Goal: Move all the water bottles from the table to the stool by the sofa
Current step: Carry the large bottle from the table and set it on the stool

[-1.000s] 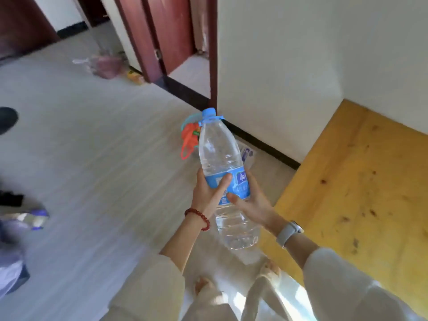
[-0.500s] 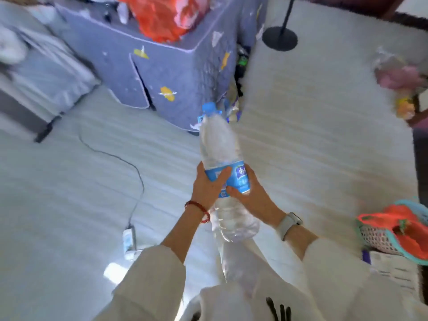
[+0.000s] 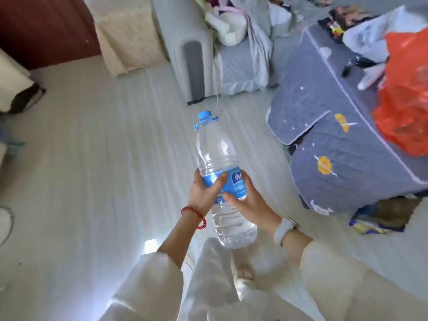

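Observation:
A large clear water bottle [image 3: 216, 151] with a blue cap and blue label is held upright in front of me, above the pale floor. My left hand [image 3: 203, 193] wraps the label from the left, a red bead bracelet on its wrist. My right hand [image 3: 249, 202] grips the label from the right, a white watch on its wrist. A grey sofa [image 3: 196, 54] stands ahead, its armrest end facing me. No stool shows in the head view.
A low piece covered in blue-grey cloth [image 3: 347, 147] stands to the right, with an orange plastic bag [image 3: 407, 100] and clutter on top. Clothes lie on the sofa seat. A beige cloth [image 3: 129, 35] hangs at the back left. Pale floor [image 3: 104, 170] spreads ahead and left.
The view has swung left, away from the yellow table and doorway, past the cloth-covered piece, until the sofa came into sight. Both hands kept the same hold on the bottle.

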`<state>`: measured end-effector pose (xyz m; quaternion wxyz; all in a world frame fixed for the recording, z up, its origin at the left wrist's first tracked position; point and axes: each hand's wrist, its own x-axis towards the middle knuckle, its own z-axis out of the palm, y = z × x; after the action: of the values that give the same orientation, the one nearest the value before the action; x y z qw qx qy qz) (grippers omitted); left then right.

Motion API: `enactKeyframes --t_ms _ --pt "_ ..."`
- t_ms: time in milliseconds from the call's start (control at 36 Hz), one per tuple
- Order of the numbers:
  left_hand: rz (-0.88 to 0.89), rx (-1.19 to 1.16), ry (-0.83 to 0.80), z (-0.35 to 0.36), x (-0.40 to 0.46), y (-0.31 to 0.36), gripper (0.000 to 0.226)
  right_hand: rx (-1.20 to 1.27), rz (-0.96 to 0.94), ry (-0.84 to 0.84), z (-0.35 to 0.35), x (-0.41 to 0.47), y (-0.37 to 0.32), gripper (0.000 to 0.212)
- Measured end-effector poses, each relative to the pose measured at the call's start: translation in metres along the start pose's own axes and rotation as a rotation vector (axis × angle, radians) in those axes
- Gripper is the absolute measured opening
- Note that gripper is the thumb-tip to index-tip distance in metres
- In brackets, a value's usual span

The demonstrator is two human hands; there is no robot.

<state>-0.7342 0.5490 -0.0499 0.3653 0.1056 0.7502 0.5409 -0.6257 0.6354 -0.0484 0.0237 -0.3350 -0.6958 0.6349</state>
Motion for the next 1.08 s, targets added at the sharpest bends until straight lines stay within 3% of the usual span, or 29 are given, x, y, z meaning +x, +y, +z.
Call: enactKeyframes --t_ms 222,389,500,778,1083 --pt "0.017 -0.014 0.165 -0.087 0.160 0.061 0.028 -0.052 -0.077 -0.158 0.037 0.183 -0.090 0.054" --pt "0.017 -0.052 0.205 -0.156 0.278 0.126 0.047 -0.056 -0.091 -0.223 0.063 0.317 -0.168 0.059" --pt "0.018 -0.052 0.232 -0.192 0.350 0.172 0.038 -0.049 -0.117 -0.230 0.074 0.398 -0.218 0.055" --pt "0.052 -0.073 0.306 -0.261 0.553 0.264 0.045 -0.060 -0.176 -0.326 0.083 0.624 -0.316 0.055" --pt "0.057 -0.109 0.434 -0.338 0.760 0.385 0.032 -0.084 -0.222 -0.399 0.094 0.859 -0.444 0.058"
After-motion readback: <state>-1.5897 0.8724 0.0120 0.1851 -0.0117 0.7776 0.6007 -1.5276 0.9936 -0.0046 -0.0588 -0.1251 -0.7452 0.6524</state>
